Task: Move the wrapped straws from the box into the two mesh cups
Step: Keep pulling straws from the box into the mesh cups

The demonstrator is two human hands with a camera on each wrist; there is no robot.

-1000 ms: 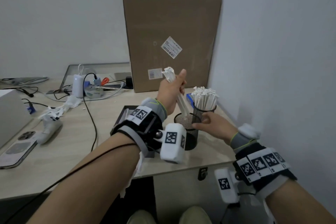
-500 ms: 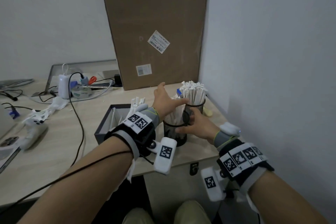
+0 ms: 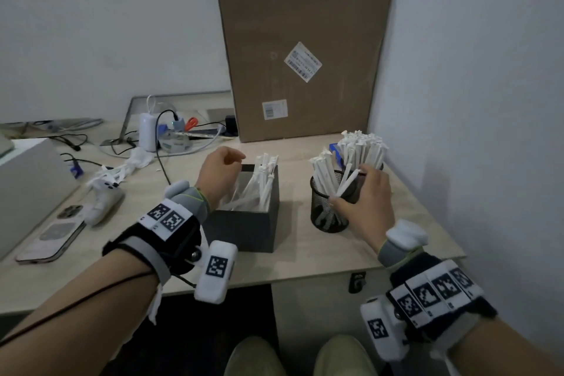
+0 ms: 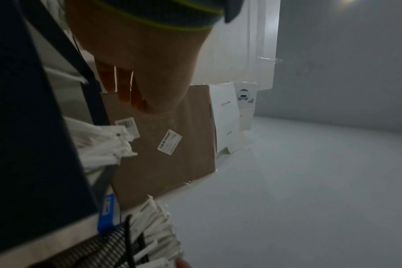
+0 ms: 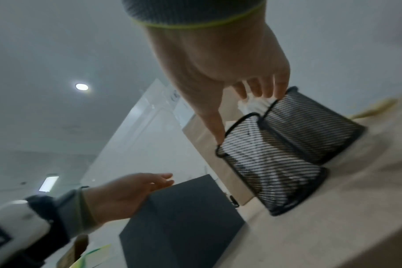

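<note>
A black box (image 3: 244, 224) stands mid-table with wrapped white straws (image 3: 263, 181) leaning in its right side. My left hand (image 3: 222, 170) hovers over the box's back left, fingers relaxed and holding nothing; the right wrist view shows that left hand (image 5: 135, 190) above the box (image 5: 184, 217). Right of the box are two black mesh cups. The near cup (image 3: 328, 210) holds some straws, the far cup (image 3: 361, 148) is packed full. My right hand (image 3: 364, 194) grips the near cup (image 5: 271, 168) across its rim, thumb in front and fingers (image 5: 264, 90) at the back.
A tall cardboard carton (image 3: 305, 55) stands behind the box and cups. The wall (image 3: 473, 101) is close on the right. A phone (image 3: 52, 235), a white controller (image 3: 102, 197), cables and a charger (image 3: 149, 131) lie to the left. The table edge (image 3: 305, 273) is near.
My left hand, which held a bundle of straws above the near cup, has let them go into it and moved left over the box. My right hand stays on the cup.
</note>
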